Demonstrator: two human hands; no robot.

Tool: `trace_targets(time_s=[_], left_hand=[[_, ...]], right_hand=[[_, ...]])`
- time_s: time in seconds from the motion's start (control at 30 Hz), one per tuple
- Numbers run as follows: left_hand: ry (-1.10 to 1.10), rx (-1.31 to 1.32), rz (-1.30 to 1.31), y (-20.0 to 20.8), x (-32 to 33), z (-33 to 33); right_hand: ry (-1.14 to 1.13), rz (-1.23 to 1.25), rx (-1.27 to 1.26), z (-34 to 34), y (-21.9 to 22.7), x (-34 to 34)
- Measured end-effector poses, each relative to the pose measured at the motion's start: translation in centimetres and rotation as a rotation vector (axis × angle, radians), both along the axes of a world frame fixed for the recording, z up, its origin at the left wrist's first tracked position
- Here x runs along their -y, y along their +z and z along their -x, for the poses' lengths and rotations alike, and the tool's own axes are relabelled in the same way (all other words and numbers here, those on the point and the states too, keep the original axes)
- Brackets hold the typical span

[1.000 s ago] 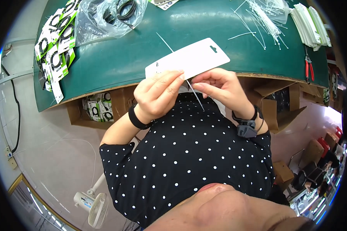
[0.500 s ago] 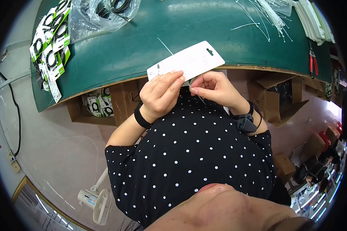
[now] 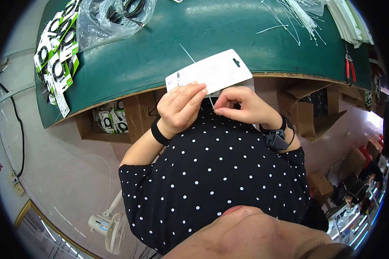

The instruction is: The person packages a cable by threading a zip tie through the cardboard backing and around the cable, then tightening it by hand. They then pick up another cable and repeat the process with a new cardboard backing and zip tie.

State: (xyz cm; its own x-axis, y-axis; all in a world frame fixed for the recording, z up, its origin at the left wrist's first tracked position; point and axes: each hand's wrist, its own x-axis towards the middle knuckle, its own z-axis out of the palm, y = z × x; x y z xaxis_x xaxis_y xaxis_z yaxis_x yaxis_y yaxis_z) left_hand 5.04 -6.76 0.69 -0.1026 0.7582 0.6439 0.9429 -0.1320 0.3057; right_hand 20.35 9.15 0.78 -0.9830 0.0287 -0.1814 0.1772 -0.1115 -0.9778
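Note:
My left hand (image 3: pixel 182 105) is closed on the near edge of a white backing card (image 3: pixel 220 71), its fingers flat over the printed face. The card is tilted, its right end higher, with a hang hole at that end. A thin white cable tie (image 3: pixel 186 52) sticks out past the card's far edge. Its other end comes out at the near edge, where the fingertips of my right hand (image 3: pixel 246 105) pinch it. What lies on the card's underside is hidden.
Carded black cables (image 3: pixel 58 67) pile up at the table's left, beside a clear plastic bag (image 3: pixel 101 30) of cables. Loose white cable ties (image 3: pixel 300 17), stacked cards (image 3: pixel 345 21) and red-handled pliers (image 3: pixel 350 69) lie right. Open cardboard boxes (image 3: pixel 136 116) stand below the green table (image 3: pixel 129 64).
My right hand has drawn slightly toward me, and the cable tie now runs straight from the card to its fingertips. The left hand and card are almost where they were.

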Motion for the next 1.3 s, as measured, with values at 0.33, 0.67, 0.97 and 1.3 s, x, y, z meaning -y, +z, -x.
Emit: trace_targets(time_s=[0.33,0.67,0.97,1.3], left_hand=[[-0.098,-0.008,-0.003,-1.4,1.1,0.3],[-0.125,0.007,0.033,-1.5,1.5,0.8],[-0.132,0.022,0.049,-1.2,1.6,0.9],[-0.125,0.029,0.039,-1.5,1.5,0.7]], right_hand=[[0.066,-0.192,-0.061,-0.4,-0.3,0.7],[0.13,-0.222,-0.086,0.1,0.2,0.1],[0.116,-0.271,-0.17,0.2,-0.2,0.0],[0.11,-0.279,-0.214,0.0,-0.4,0.1]])
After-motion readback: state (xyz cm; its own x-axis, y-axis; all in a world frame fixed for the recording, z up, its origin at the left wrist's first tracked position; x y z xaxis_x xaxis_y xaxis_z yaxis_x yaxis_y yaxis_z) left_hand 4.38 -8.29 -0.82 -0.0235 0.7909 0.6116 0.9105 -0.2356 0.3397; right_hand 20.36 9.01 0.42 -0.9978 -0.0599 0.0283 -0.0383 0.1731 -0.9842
